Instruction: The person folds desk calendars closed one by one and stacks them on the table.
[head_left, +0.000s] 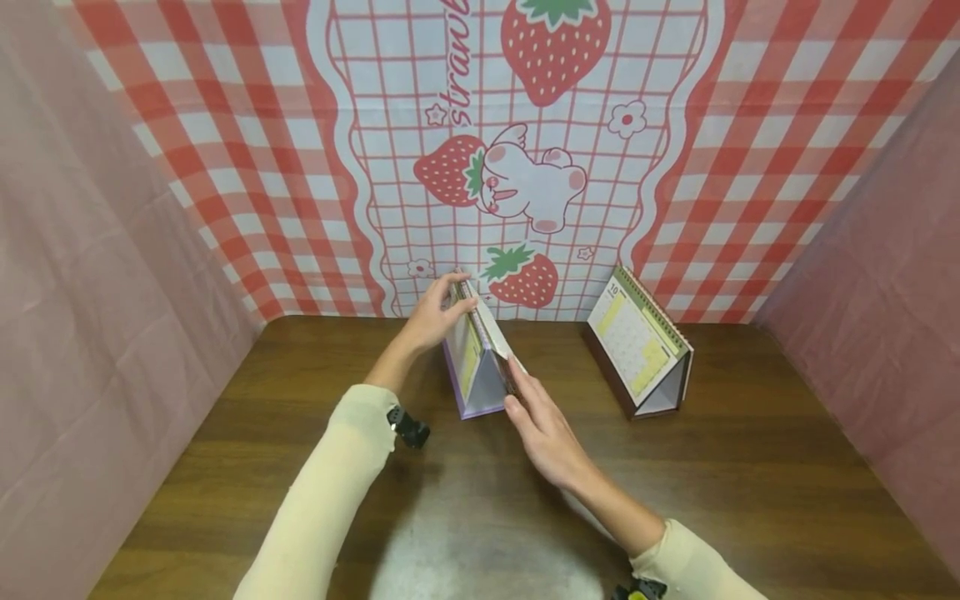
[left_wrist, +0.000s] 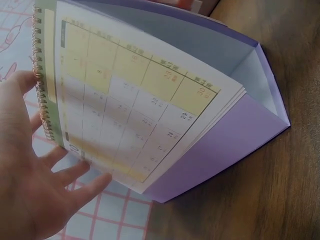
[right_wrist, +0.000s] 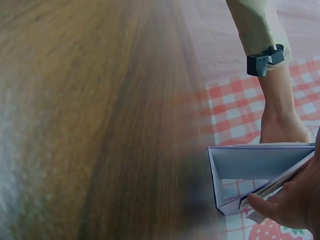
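purple-based desk calendar [head_left: 468,358] between left grip [head_left: 433,315] and right grip [head_left: 547,433]

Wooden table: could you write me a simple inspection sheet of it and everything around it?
Surface: wooden table, shiny toward the front.
Job's things: purple-edged calendar, standing; brown-based calendar stands apart, to its right.
Clutter: nothing seen.
Hands: left hand touches the purple-edged calendar's top; right hand pinches its right side.
Cables: nothing seen.
Surroundings: strawberry-print cloth behind; pink cloth at both sides.
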